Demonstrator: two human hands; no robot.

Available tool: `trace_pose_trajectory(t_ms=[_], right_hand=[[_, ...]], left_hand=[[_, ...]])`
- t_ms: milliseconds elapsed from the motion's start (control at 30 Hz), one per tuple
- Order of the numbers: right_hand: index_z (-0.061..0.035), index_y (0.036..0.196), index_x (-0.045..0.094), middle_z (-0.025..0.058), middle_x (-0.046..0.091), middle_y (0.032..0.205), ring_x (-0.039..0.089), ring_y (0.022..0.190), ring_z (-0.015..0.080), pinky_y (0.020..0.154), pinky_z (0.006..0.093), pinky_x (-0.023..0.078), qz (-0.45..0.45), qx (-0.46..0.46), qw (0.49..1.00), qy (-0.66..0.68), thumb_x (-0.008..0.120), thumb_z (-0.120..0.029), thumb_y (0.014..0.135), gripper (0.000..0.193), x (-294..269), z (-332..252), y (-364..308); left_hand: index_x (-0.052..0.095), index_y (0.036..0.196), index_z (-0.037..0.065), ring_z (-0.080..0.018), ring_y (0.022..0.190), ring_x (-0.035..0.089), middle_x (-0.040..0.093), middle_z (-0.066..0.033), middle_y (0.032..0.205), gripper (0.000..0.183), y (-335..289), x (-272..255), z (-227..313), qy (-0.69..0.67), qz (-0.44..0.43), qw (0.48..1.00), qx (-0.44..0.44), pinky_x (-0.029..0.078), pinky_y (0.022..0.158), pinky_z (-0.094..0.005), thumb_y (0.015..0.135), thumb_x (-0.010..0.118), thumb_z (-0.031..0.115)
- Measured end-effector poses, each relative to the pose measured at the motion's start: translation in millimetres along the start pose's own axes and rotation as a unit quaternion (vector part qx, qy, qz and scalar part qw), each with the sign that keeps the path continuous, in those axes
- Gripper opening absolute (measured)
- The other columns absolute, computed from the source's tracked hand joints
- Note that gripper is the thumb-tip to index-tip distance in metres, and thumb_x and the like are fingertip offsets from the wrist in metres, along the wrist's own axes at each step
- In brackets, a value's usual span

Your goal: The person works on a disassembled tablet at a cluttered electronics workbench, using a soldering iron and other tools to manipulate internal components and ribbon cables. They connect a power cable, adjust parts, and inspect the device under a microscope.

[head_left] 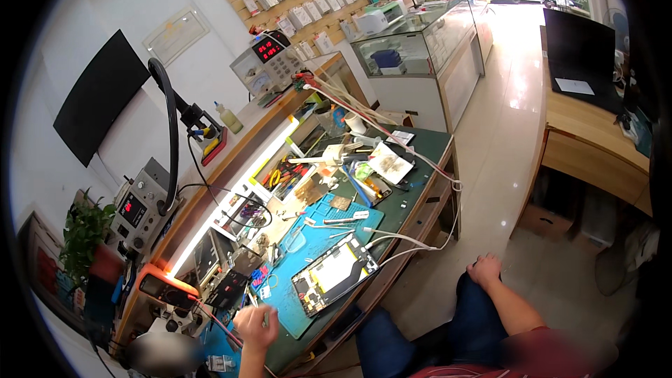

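My left hand (257,327) is closed at the near left of the blue repair mat (297,323). A thin, pale metal tool, apparently tweezers (266,318), shows at its fingers; most of it is hidden by the fist. To the right of that hand lies an opened tablet (334,276), its battery and circuit board exposed, with white cables (399,236) running to its far right corner. My right hand (484,271) rests on my knee, away from the bench, with its fingers lying loosely over the jeans. A small dark patch shows by its fingertips, too small to name.
An orange multimeter (166,285) stands left of my left hand, near a microscope base (171,322). Hand tools, including yellow-handled pliers (275,178), crowd the bench's back under a lit strip. A power supply (269,63) sits on the shelf; its leads cross the green bench top (430,141).
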State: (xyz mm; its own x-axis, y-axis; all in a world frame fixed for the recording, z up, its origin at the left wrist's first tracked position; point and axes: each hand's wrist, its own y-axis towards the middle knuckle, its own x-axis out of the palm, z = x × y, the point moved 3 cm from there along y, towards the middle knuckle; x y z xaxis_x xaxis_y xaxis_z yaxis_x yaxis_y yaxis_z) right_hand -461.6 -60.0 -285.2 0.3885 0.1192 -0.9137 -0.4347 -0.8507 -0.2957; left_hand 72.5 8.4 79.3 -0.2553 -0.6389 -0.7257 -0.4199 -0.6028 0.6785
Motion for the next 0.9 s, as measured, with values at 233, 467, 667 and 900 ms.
trace_pose_trajectory(t_ms=[233,467,667,900], right_hand=[[-0.0046,0.115,0.079,0.0232,0.07,0.12,0.066,0.114,0.0412,0.099,0.0507,0.054,0.052,-0.001,0.998,-0.035,0.061,-0.051,0.09,0.056,-7,20,0],[-0.0093,0.123,0.079,0.0223,0.07,0.127,0.065,0.124,0.039,0.106,0.0493,0.054,0.014,0.044,0.999,-0.018,0.061,-0.048,0.091,0.053,-24,32,2],[-0.0082,0.121,0.08,0.0225,0.071,0.13,0.066,0.123,0.0396,0.107,0.0467,0.053,0.02,0.035,0.999,-0.021,0.062,-0.047,0.092,0.052,-24,37,8],[-0.0094,0.118,0.081,0.0211,0.074,0.126,0.069,0.117,0.0403,0.104,0.0486,0.054,-0.003,0.052,0.999,-0.01,0.061,-0.045,0.095,0.047,-20,43,10]], left_hand=[[0.072,0.114,-0.001,-0.0211,0.083,0.069,0.062,-0.013,0.114,0.019,45,104,-23,-0.182,0.094,0.961,-0.186,0.056,0.065,-0.0313,0.095,0.071,-0.006],[0.076,0.095,0.001,-0.0113,0.053,0.055,0.062,-0.0075,0.068,0.022,5,101,-60,-0.182,0.114,0.931,-0.293,0.04,0.05,-0.0309,0.106,0.066,0.016],[0.076,0.087,0.002,-0.0157,0.052,0.045,0.05,-0.0086,0.06,0.041,2,82,-74,-0.163,0.098,0.934,-0.302,0.033,0.052,-0.0351,0.112,0.055,0.027],[0.074,0.102,0.006,-0.0278,0.074,0.068,0.072,-0.01,0.092,0.013,11,86,-66,-0.091,-0.042,0.953,-0.287,0.053,0.069,-0.039,0.098,0.073,0.018]])
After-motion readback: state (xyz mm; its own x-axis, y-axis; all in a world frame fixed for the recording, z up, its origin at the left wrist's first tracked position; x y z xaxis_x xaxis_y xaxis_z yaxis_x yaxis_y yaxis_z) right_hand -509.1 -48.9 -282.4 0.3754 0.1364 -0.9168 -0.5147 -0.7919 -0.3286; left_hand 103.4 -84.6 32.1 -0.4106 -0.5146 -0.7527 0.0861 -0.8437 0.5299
